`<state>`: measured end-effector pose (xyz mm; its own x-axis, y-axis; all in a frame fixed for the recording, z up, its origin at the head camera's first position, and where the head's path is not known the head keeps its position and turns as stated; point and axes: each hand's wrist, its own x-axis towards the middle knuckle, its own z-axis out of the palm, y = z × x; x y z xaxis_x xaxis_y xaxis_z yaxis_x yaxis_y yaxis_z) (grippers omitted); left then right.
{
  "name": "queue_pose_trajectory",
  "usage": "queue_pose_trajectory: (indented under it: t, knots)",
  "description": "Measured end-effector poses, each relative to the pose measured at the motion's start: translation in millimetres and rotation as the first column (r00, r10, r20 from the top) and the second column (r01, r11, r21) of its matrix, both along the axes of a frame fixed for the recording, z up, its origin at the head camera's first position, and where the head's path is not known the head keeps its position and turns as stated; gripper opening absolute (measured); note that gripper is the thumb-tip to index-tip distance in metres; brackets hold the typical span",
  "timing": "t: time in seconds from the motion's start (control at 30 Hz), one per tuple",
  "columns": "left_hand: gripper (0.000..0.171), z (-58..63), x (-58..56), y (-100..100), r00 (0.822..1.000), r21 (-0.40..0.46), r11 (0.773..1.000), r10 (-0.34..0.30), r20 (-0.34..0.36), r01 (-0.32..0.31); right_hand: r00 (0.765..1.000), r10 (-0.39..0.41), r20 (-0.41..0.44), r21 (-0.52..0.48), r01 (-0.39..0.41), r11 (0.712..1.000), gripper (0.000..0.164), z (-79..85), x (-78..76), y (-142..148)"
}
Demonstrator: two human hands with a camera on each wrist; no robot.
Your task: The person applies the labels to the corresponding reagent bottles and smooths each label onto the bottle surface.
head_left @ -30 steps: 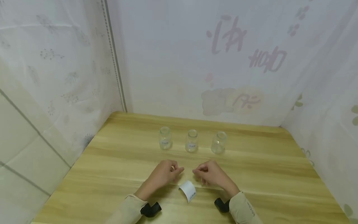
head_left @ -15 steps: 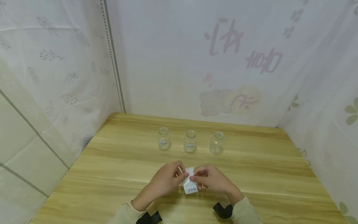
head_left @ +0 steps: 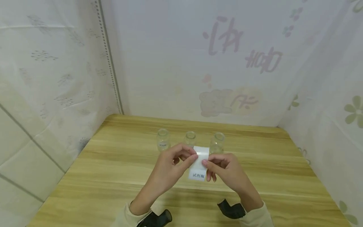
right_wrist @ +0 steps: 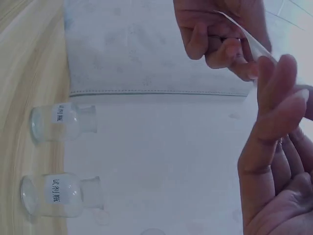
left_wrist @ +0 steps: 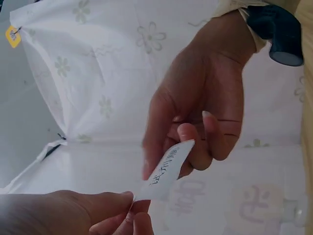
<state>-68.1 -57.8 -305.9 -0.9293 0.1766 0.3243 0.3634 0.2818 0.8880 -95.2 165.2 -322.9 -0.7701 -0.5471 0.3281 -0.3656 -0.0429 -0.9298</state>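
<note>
three clear glass bottles [head_left: 190, 136]: short-necked, uncapped, upright in a row on the yellow-brown wood-grain table [head_left: 119, 167]; the background shows straight through the glass.
left bottle [head_left: 163, 138]: carries a small white label with dark characters low on its body.
middle bottle: lower part mostly hidden in the head view by the hand and strip.
right bottle [head_left: 217, 142]: lower part cut off by the right hand; whether it is labelled, i cannot tell.
glossy white rectangular strip [head_left: 199, 162]: held up between the two hands, in front of the middle and right bottles, three dark chinese characters at its near end.
left hand [head_left: 168, 168]: thumb and forefinger pinching the strip's left edge, other fingers bent.
right hand [head_left: 229, 170]: thumb and forefinger pinching the strip's right edge, other fingers bent below it.
right wrist view: two labelled bottles in plain sight, characters legible; the strip turned nearly edge-on.
left wrist view: the strip's lettered end slanting between both hands, and a yellow tag [left_wrist: 12, 36] on the pale patterned cloth [left_wrist: 117, 63], which the head view leaves out.
</note>
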Motion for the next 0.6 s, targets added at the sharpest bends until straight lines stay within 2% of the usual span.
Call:
queue_pose_trajectory:
  t: [0.17,0.3,0.43,0.6]
  knots:
    - [0.010,4.0,6.3,-0.2,0.995,-0.013,0.998,-0.062,-0.082,0.062,0.998,-0.055,-0.015,-0.096,0.054,0.994,0.014,3.7,2.3,3.1]
    - [0.020,5.9,7.3,-0.4,0.988,-0.026,0.995,-0.096,-0.123,0.093,0.997,-0.078,-0.021,-0.125,0.075,0.989,0.014,6.6,4.0,6.9]
    - [0.020,6.7,4.7,0.3,0.989,-0.075,0.996,-0.067,-0.130,0.058,0.996,-0.085,-0.024,-0.134,0.081,0.988,0.014,7.8,4.7,7.6]
    - [0.012,6.1,3.0,0.9,0.989,-0.096,0.995,-0.042,-0.141,0.028,0.994,-0.103,-0.017,-0.133,0.100,0.986,0.014,8.1,5.1,6.6]
